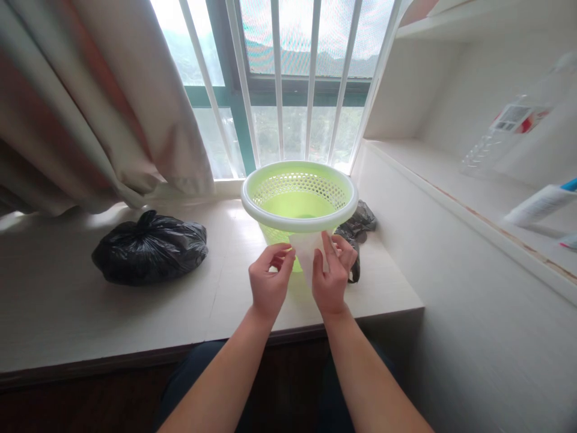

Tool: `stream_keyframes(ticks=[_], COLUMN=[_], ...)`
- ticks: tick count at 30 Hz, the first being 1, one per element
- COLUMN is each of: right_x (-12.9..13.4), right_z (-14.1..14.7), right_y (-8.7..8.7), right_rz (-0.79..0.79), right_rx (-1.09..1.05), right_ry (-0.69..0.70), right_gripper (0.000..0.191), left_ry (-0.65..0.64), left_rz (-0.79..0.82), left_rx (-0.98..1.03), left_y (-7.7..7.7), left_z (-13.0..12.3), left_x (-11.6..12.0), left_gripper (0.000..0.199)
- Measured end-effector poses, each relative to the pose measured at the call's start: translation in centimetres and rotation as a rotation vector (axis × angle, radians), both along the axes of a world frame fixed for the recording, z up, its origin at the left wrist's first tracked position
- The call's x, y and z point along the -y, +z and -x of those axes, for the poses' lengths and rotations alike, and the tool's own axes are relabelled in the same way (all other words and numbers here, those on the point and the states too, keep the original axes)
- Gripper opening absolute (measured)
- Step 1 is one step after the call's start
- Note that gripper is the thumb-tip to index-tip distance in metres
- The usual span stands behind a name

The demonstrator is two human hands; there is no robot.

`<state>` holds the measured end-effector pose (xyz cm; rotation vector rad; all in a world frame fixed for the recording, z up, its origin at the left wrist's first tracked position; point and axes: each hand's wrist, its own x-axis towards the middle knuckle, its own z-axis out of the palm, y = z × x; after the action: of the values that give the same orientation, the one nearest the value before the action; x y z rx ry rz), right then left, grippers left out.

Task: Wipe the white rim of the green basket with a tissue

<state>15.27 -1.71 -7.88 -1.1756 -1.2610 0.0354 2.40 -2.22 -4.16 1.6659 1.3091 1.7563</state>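
Note:
A thin white sheet, like a tissue [303, 249], hangs between my hands in front of the green basket. My left hand [270, 273] pinches its left edge between thumb and fingertips. On the other side, my right hand [332, 273] grips the sheet, its index finger pointing up toward the basket rim. The light green plastic basket [300, 225] stands upright on the window ledge, with a pale thick rim and a holed wall. Little of its inside bottom shows. Behind my right hand, a crumpled black plastic bag [360, 219] lies against the basket's right side.
A tied, full black garbage bag [151, 249] sits on the ledge [216, 300] at left, below a curtain [112, 108]. White window bars [311, 90] rise behind the basket. On the right-hand shelf [424, 159] are a clear plastic bottle [509, 129] and a white roll [538, 204].

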Motion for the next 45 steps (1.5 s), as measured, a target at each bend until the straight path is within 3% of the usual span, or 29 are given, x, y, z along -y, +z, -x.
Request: stream_keyframes(ticks=[8, 16, 18, 23, 29, 33, 40, 45], right_x=[-0.8, -1.2, -1.5, -2.5, -3.2, -2.5, 1.4, -0.4], right_z=[1.3, 1.4, 1.2, 1.0, 0.7, -0.2, -1.6, -1.4], right_y=[-0.4, -0.6, -0.7, -1.2, -1.3, -0.5, 1.6, 3.3], right_rz=[0.038, 0.044, 0.043, 0.007, -0.049, -0.147, -0.324, -0.300], right_rx=[-0.046, -0.011, 0.017, 0.082, 0.105, 0.104, 0.179, 0.234], right_ry=[0.016, -0.006, -0.020, -0.098, -0.202, -0.251, -0.262, -0.266], right_gripper=[0.067, 0.065, 0.064, 0.070, 0.068, 0.061, 0.065, 0.073], left_ry=[0.144, 0.163, 0.150, 0.134, 0.139, 0.121, 0.091, 0.035], left_rz=[-0.344, -0.460, -0.440, -0.187, -0.181, -0.190, -0.179, -0.151], left_rx=[-0.205, -0.502, -0.603, -0.723, -0.716, -0.708, -0.642, -0.584], left_y=[5.1, 8.3, 8.5, 8.0, 7.5, 7.2, 7.2, 7.9], left_z=[1.5, 1.9, 1.7, 0.9, 0.8, 1.0, 0.9, 1.3], left_x=[1.0, -1.3, -1.7, -1.5, -2.2, -3.0, -3.0, -2.5], left_gripper=[0.006, 0.016, 0.021, 0.023, 0.023, 0.025, 0.029, 0.055])
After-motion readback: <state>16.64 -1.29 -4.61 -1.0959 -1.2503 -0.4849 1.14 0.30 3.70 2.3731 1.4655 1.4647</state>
